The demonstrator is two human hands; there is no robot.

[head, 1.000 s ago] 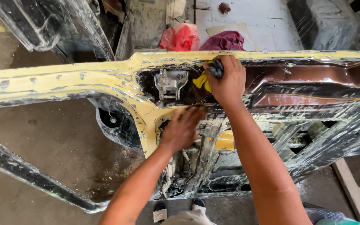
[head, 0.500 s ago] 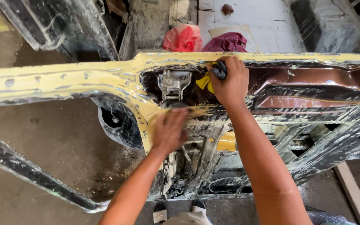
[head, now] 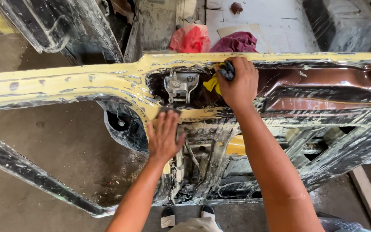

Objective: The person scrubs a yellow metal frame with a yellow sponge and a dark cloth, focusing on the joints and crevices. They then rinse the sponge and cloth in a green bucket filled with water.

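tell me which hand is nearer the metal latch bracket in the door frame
Right, narrowly. The right hand grips a yellow cloth just right of the metal latch bracket; the left hand presses flat on the frame below it.

Scuffed painted metal door panel (head: 86, 83), bare metal latch (head: 180, 86), yellow cloth (head: 213, 83)

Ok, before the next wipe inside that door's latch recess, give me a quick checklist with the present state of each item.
1. Right hand grips the yellow and dark cloth: ok.
2. Cloth is inside the recess, beside the grey metal latch: ok.
3. Left hand lies flat on the yellow, paint-stripped car door panel, bracing it: ok.
4. Fingers clear of the latch's edges: ok.
5. Panel firmly supported underneath: cannot tell.
6. Recess wiped clean: cannot tell.
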